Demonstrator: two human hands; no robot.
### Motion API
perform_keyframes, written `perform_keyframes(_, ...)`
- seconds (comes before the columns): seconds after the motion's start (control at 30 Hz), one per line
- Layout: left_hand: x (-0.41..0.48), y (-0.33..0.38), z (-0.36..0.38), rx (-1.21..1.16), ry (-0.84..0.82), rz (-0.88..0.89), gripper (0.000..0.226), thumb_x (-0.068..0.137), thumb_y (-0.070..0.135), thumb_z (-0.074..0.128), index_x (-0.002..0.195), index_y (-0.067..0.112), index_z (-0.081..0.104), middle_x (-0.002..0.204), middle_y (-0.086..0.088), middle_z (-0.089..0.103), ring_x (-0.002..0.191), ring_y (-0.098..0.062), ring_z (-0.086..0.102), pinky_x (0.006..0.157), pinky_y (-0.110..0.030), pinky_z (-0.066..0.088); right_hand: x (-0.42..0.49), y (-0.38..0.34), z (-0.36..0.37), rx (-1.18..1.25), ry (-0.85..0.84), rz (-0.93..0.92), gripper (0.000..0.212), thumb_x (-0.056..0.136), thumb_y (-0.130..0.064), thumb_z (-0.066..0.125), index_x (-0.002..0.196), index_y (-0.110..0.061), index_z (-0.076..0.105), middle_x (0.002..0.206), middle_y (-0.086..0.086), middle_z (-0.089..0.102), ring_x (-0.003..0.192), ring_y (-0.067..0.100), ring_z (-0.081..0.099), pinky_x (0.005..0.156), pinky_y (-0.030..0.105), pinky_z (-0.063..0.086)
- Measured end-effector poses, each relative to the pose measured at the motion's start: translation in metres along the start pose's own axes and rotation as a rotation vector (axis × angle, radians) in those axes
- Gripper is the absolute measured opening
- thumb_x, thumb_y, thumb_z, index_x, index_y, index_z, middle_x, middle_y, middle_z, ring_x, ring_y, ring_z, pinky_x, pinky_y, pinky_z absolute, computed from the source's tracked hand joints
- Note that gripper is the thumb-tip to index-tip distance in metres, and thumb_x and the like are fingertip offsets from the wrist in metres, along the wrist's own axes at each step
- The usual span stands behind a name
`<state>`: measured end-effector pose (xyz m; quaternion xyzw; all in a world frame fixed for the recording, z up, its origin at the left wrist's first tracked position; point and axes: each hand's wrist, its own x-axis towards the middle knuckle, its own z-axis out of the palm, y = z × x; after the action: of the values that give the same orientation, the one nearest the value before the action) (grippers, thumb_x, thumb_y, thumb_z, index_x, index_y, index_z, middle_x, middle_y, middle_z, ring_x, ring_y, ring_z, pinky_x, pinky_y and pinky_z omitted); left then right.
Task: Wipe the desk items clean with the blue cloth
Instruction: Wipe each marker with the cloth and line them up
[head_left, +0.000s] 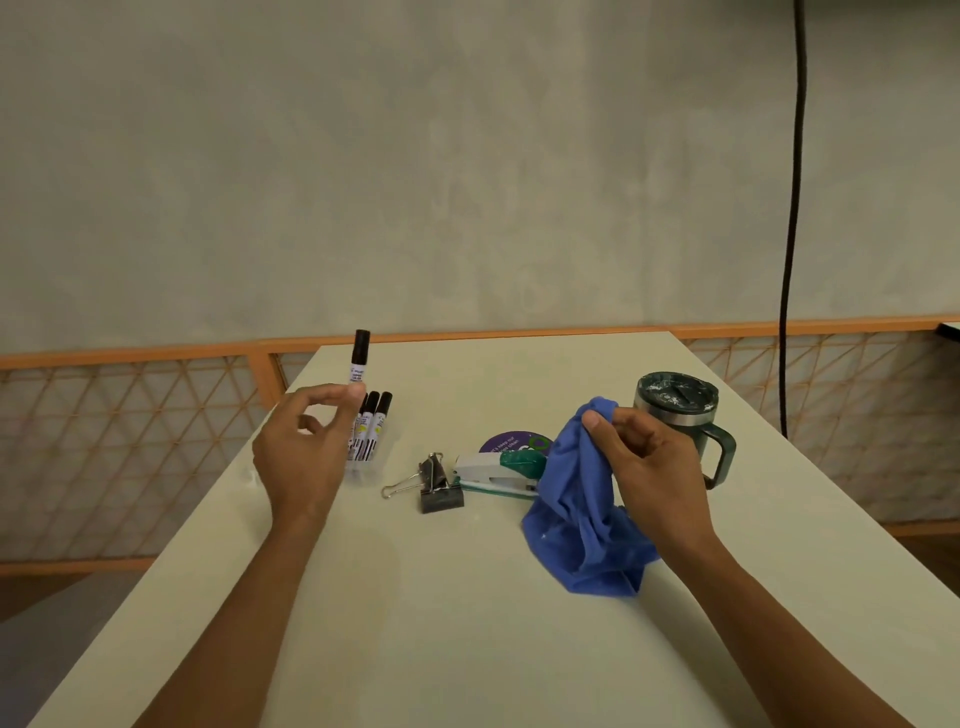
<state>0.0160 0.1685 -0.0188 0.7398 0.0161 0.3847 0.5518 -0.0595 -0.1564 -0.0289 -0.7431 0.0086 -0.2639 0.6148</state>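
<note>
Left hand (306, 452): at 9 o'clock on the table (467, 649), fingertips pinching one marker (359, 364) upright, cap up.
Other markers (374, 431): standing in a clear holder just behind that hand.
Binder clip (434, 483): table centre, lying on its side.
Stapler (493, 470): just to the clip's 3 o'clock, partly on a purple disc (506, 441).
Blue cloth (584, 509): to the stapler's 3 o'clock, lower end bunched on the table.
Right hand (644, 462): clasping the cloth's upper end.
Mug (680, 415): at 1 o'clock, lidded, behind the right hand.

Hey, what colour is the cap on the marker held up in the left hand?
Black, on the raised marker; the head view shows it clearly.
</note>
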Motion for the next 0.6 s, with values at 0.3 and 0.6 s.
perform_keyframes(0.3,0.010,-0.031,0.014,0.129,-0.041,-0.145,0.035,0.082,0.072,0.077,0.094,0.039,0.083,0.091,0.020,0.077,0.073,-0.007,0.068,0.077,-0.034,0.054,0.001,-0.001,0.001,-0.003,0.028,-0.002,0.006,0.097,-0.035,0.075,0.091,-0.034,0.074,0.085,-0.018,0.078,0.085,0.003,0.074,0.073,0.009,0.054)
perform_keyframes(0.6,0.004,-0.041,0.019,0.296,-0.081,-0.121,0.035,0.080,0.068,0.081,0.097,0.037,0.086,0.091,0.012,0.080,0.081,-0.011,0.066,0.073,-0.029,0.043,-0.001,-0.005,0.002,0.008,0.020,0.005,0.004,0.097,-0.034,0.075,0.097,-0.030,0.076,0.087,-0.018,0.079,0.085,0.000,0.074,0.073,0.009,0.054)
